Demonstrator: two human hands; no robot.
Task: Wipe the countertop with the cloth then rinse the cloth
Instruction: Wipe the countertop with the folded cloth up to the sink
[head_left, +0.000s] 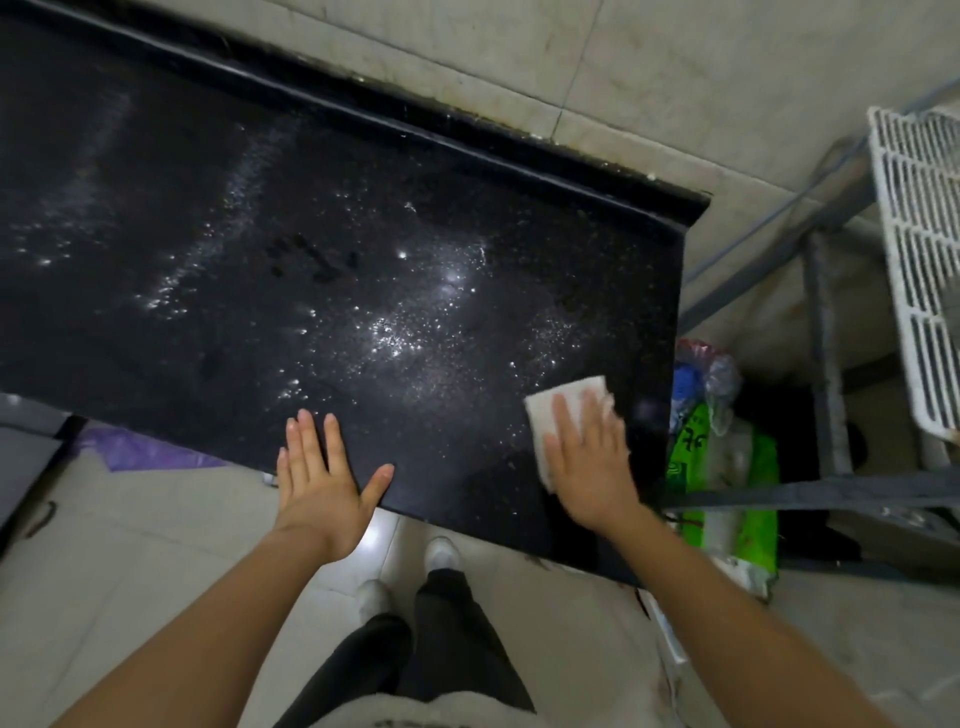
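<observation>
A black speckled countertop (322, 249) fills the upper left and shines with wet streaks and droplets. A white cloth (558, 402) lies flat near its front right corner. My right hand (592, 457) presses down on the cloth with straight fingers and covers most of it. My left hand (322, 478) rests flat on the front edge of the counter, fingers spread, holding nothing.
Past the counter's right end stand a grey metal frame (826, 364) and a white wire rack (919, 249). Green and clear plastic bags (722, 452) sit on the floor below. A tiled wall (623, 78) runs behind the counter. My feet (441, 556) stand on light floor tiles.
</observation>
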